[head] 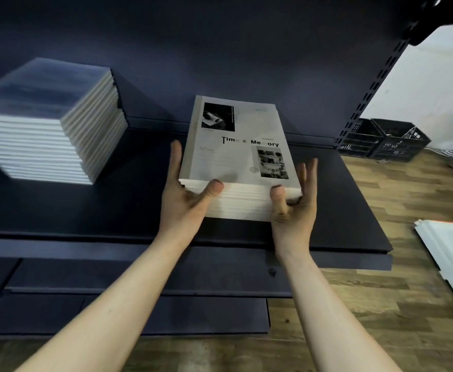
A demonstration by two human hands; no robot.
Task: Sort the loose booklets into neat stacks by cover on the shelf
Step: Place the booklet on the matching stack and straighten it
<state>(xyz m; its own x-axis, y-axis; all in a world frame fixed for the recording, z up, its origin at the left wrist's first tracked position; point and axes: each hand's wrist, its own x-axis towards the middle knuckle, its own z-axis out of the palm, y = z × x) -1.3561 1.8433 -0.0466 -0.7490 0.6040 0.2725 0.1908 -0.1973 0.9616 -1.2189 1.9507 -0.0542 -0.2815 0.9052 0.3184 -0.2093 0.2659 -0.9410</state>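
The grey stack (240, 157) of booklets sits on the dark shelf (112, 210), towards its right half, its top cover reading "Time & Memory" with some letters washed out by glare. Its lower booklets show only as white page edges at the near side; the far side is hidden.

The left hand (186, 191) lies flat against the stack's left side, fingers straight, thumb pressed on the near edge. The right hand (295, 200) mirrors it on the right side, fingers straight and upright, thumb on the near edge. Neither hand curls round the stack; both press it from the sides.

Well apart to the left, a taller blue stack (51, 124) rests on the same shelf, blurred, so its cover cannot be read.

Behind the shelf's right end, black crates (386, 139) stand on the wooden floor (380, 304); their contents are too dark and tangled to tell. White sheets (450, 251) lie at the right edge, cut off.
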